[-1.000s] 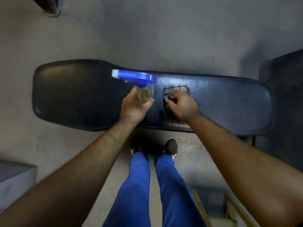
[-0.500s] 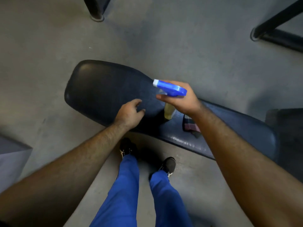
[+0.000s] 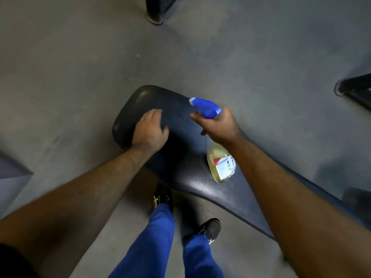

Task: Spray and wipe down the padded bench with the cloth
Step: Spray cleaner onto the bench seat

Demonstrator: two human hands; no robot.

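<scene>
**Spray bottle held over the padded bench's rounded end**

The padded bench (image 3: 186, 171) runs its long axis from a rounded end at upper left down toward the lower right, where the right forearm covers it. The left hand (image 3: 149, 131) rests on the bench near that rounded end, fingers loosely bent, grasping nothing. Right of it, the right hand (image 3: 218, 125) is clenched around the neck of the spray bottle (image 3: 220, 163). The blue nozzle points left along the bench toward its rounded end; the bottle's base hangs above the middle of the bench. Bare grey floor (image 3: 80, 77) surrounds the bench's far edge and rounded end. 2 shoes stand by its near edge.
</scene>
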